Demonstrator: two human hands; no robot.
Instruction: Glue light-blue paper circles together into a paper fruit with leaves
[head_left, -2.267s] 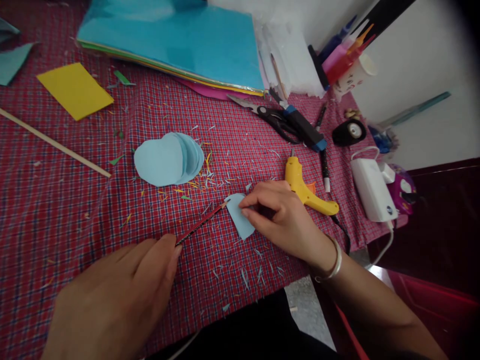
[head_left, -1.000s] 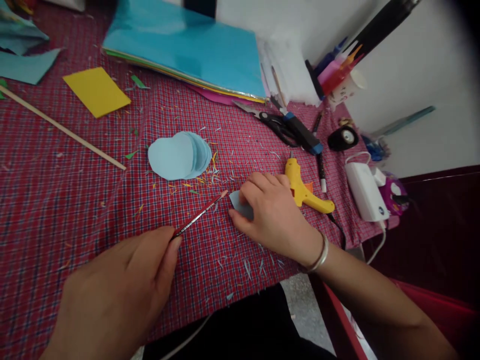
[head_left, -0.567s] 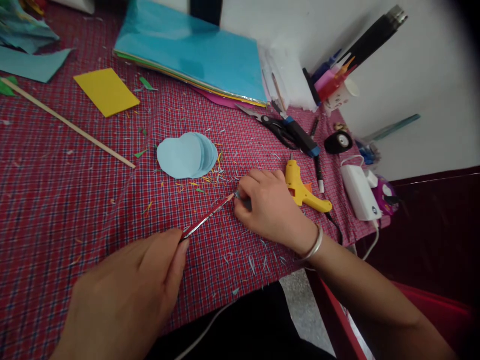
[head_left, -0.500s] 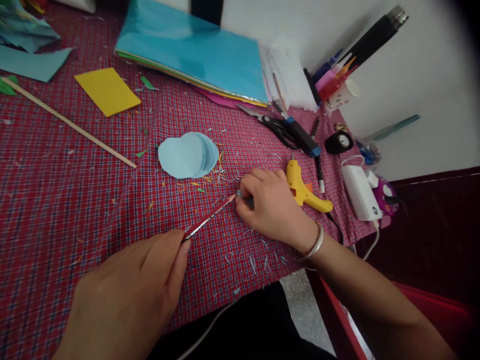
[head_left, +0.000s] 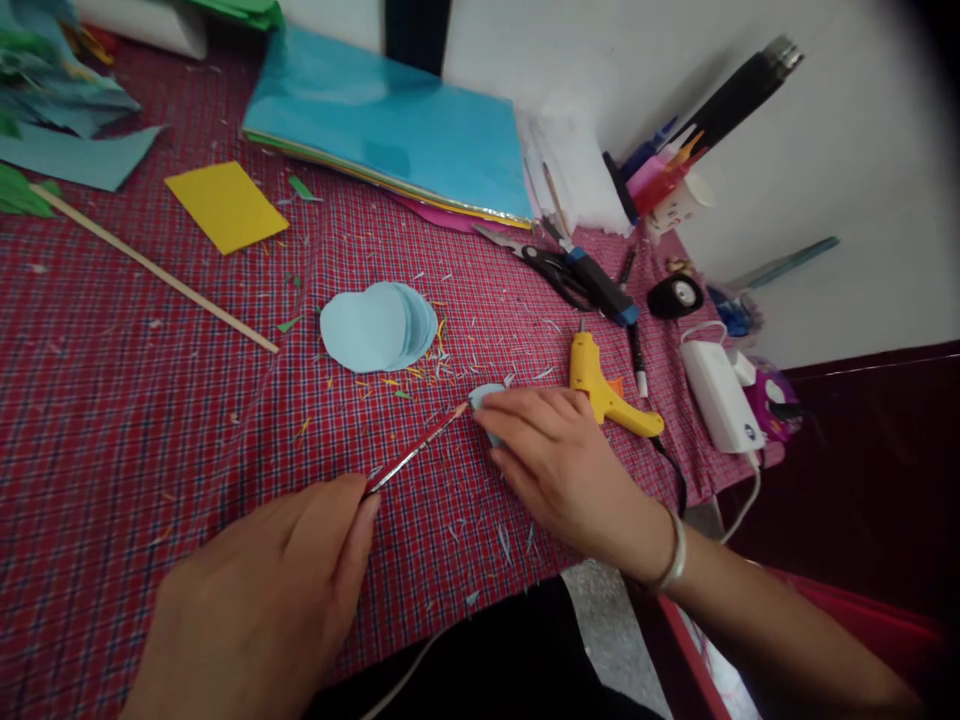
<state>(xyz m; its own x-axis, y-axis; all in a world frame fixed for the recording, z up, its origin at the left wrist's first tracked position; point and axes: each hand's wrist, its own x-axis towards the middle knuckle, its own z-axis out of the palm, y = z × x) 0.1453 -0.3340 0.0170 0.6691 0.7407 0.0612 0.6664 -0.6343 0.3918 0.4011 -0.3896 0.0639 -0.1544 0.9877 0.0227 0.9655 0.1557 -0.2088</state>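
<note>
My left hand (head_left: 262,575) is closed around a dark red pencil (head_left: 415,450) with a silver stripe. The pencil slants away to the right, its sharpened tip meeting the edge of a light blue paper piece (head_left: 487,392). Over that piece lie the fingers of my right hand (head_left: 551,450), together and pressing on it, so most of the paper is hidden. A silver bangle (head_left: 679,550) circles the right wrist. Just beyond the pencil tip, a fanned stack of rounded light blue paper pieces (head_left: 367,328) rests on the checked cloth (head_left: 247,430).
A yellow glue gun (head_left: 600,390) lies right of my right hand. Behind it are black scissors (head_left: 555,270) and blue-handled pliers (head_left: 600,285). A blue sheet stack (head_left: 390,110), a yellow paper square (head_left: 227,208) and a wooden stick (head_left: 157,270) lie farther back. Paper scraps litter the cloth.
My right hand's fingers have gone from curled in a pinch to stretched over the blue paper piece, which shows more. The left hand still holds the pencil. The view has shifted slightly.
</note>
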